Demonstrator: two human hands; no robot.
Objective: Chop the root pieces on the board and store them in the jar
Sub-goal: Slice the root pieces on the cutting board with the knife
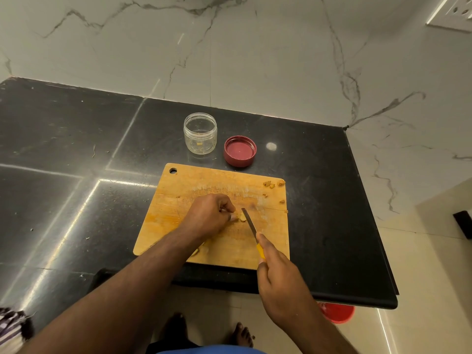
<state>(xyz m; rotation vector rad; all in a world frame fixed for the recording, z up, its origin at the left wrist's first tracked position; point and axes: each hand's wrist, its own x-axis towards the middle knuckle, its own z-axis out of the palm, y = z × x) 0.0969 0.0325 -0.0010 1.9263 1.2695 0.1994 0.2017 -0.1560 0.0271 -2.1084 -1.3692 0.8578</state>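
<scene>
Root piece: we see a small pale-yellow root piece (240, 217) mid-board, pinned under our left fingertips; it looks firm, light and knobbly, likely to roll or skid under the blade.
Hold point: we judge it best held at the end away from the cut, fingertips tucked back.
Left hand: our left hand (209, 215) is curled down over the piece, pinching it against the cutting board (224, 182).
Right hand: our right hand (277, 274) grips the yellow handle of the knife (249, 224), forefinger along the top, blade just beside the piece, tip pointing away.
Cut bits: chopped bits (273, 184) lie at the far right corner.
Jar: the jar (200, 133) stands open behind the board, nearly empty, its red lid (240, 151) beside it.
</scene>
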